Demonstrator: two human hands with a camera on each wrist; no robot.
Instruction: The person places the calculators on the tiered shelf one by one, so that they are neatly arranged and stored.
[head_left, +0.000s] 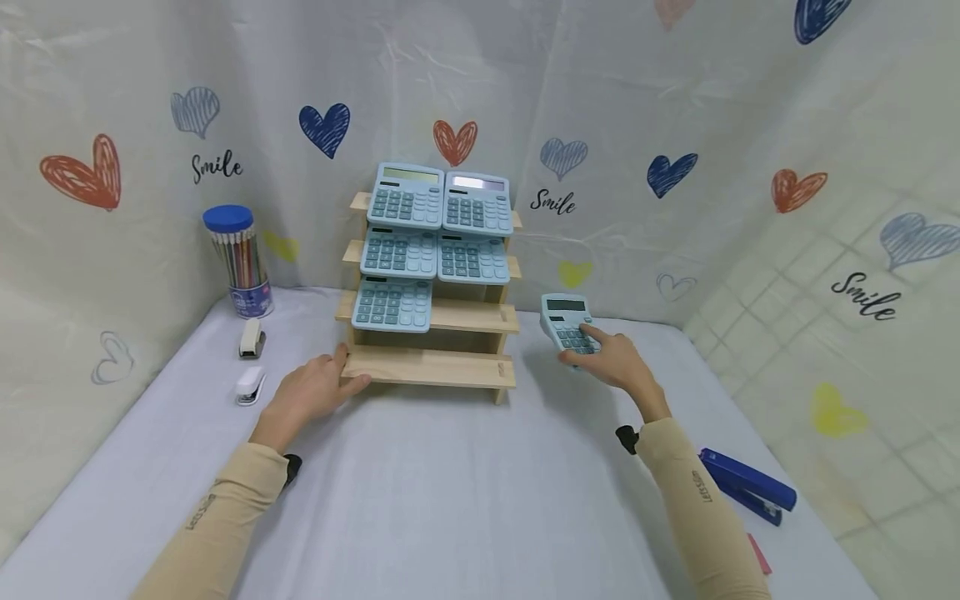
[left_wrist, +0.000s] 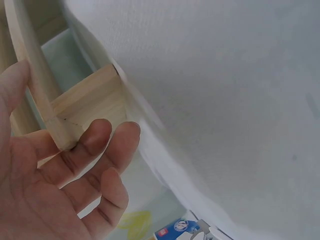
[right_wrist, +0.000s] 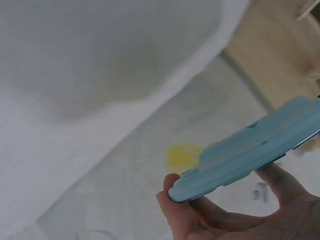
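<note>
A light-blue calculator (head_left: 564,307) is pinched in my right hand (head_left: 617,362), held up off the table to the right of a tiered wooden rack (head_left: 431,367). In the right wrist view the calculator (right_wrist: 250,147) shows its edge and underside, with thumb and fingers at its sides. My left hand (head_left: 311,387) grips the left end of the rack's lowest tier. The left wrist view shows its thumb and fingers around the wooden board (left_wrist: 37,70). Several matching calculators (head_left: 401,254) lean on the rack: two on each of the upper two tiers, one at the left of the third.
At the back left stands a blue-lidded tub of pencils (head_left: 238,262). Two small white staplers (head_left: 252,338) lie in front of it. A large blue stapler (head_left: 746,483) and a partly hidden pink item (head_left: 759,554) are beside my right forearm. A patterned curtain (head_left: 465,75) hangs behind.
</note>
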